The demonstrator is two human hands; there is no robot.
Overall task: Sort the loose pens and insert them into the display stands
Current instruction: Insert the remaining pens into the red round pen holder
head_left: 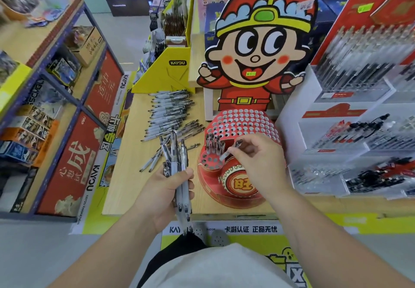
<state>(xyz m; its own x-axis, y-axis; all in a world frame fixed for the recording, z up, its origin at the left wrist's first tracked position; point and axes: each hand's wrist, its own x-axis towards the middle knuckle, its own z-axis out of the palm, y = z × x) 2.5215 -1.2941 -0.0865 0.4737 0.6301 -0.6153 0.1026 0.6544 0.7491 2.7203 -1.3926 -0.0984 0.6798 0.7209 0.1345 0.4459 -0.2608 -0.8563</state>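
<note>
Pens (214,145) fill only a few lower holes of the stand (247,121), centre right; most gape. A loose heap (170,112) lies on the table (134,186), centre. The left hand (166,188) grips a bundle (177,152); the right hand (253,155) pinches one pen (225,155) over the stand. Most work likely remains.

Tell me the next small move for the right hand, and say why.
Probably tip the single pen upright and lower its bottom end into an empty hole of the red stand, beside the standing pens. The right hand pinches it tilted just above that tier, not yet seated, while the left hand grips a bundle of pens waiting their turn.
</note>
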